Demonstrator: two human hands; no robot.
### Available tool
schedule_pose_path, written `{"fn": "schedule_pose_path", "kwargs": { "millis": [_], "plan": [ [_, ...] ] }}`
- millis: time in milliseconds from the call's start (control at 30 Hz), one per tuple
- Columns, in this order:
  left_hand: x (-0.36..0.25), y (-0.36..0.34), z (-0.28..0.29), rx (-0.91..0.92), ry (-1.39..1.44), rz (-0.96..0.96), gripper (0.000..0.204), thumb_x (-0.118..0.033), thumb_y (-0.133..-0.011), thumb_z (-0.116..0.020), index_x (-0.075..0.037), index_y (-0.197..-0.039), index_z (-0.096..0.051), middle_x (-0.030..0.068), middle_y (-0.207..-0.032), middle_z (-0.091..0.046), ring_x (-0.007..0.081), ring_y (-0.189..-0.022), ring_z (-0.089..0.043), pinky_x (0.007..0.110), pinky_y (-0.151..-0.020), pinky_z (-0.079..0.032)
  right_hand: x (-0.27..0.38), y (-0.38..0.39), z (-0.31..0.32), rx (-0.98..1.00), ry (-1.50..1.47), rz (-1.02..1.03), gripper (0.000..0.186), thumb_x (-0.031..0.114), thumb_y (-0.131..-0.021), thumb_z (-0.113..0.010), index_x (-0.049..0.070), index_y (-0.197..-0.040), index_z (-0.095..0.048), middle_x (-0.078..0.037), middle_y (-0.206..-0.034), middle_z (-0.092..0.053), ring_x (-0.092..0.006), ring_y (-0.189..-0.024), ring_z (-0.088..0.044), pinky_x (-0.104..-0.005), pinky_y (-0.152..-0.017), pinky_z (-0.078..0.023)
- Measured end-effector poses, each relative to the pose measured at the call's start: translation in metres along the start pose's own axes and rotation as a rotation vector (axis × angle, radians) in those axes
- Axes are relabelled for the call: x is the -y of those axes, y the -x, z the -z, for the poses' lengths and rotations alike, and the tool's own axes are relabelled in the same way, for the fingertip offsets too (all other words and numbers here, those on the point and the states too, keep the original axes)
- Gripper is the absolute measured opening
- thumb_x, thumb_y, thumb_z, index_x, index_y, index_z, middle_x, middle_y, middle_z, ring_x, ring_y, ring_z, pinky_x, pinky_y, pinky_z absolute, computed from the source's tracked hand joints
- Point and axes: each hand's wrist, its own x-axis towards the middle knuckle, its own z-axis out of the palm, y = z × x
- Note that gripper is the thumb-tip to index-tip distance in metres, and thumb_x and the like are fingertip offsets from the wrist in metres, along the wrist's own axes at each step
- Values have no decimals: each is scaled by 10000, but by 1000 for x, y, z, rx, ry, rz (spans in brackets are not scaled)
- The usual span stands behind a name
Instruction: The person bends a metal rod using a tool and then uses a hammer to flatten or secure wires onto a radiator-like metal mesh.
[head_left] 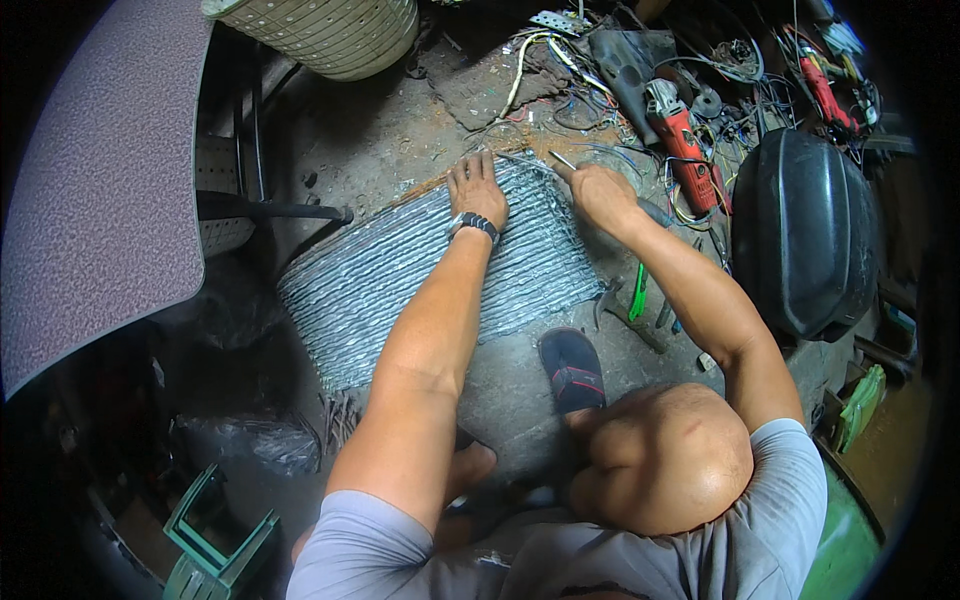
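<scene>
- Resting flat, fingers together and extended, the left hand (480,195) lies open on the upper edge of a ribbed woven mat (400,275)
- Closed around a slim tool (563,159), the right hand (603,195) sits just beside the mat's upper right corner; a pale, narrow tip pokes out past the fingers, and whether it touches the weave I cannot tell
- The mat lies on the floor in front of the person, slanting up toward the right
- The step in hand looks like bracing the panel with one palm while its corner is worked; the next move seems to call for steady pressure and fine control of the tip
- Silvery-grey strands run in tight, rope-like rows with a slight sheen, loosening into a rougher fringe along the right side
- Around it, the concrete floor (510,365) looks gritty and stained
- To the right lie a red-bodied angle grinder (685,150), tangled thin wires (580,110), a bright green-handled tool (639,290) and a smooth, rounded black case (810,235)
</scene>
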Motion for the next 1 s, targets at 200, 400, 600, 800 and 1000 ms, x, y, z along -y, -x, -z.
{"fn": "schedule_pose_path", "kwargs": {
  "millis": [200,400,600,800,1000],
  "plan": [
    [4,-3,10,20,9,-16,623,-98,-907,-524,-74,-1525,-448,174,-1529,-465,393,-1425,-403,537,-1220,-282,9,-9,8,122,111,-49,276,141,-963,-492,55,-1106,-711,-256,-991,-743,-403,-918,-740,-536,-803,-581],
    [5,-14,24,191,-12,-9,647,-88,-893,-539,-71,-1532,-440,175,-1556,-444,403,-1436,-398,503,-1223,-300,10,-13,9,133,72,-70,256,125,-939,-528,64,-1065,-742,-244,-1014,-750,-406,-998,-734,-513,-876,-583],
    [1,-20,30,256,-28,44,671,-79,-881,-560,-84,-1540,-438,175,-1565,-428,421,-1423,-406,489,-1208,-334,-27,25,22,59,-67,-173,318,91,-925,-523,69,-1203,-678,-268,-1072,-723,-447,-1034,-698,-562,-892,-541],
    [23,10,11,-17,49,-80,634,-136,-958,-533,-27,-1564,-381,183,-1629,-362,414,-1520,-290,550,-1249,-249,-61,137,-5,-381,86,-138,414,126,-886,-688,86,-1293,-627,-197,-1263,-570,-418,-1175,-562,-512,-997,-454],
    [6,83,11,-82,14,211,657,-341,-1007,-575,-79,-1583,-398,199,-1690,-254,444,-1564,-189,656,-1229,-169,-52,281,-59,72,-54,-163,485,203,-830,-799,67,-1243,-585,-188,-1223,-582,-389,-1122,-571,-504,-931,-457]
  ]
}}
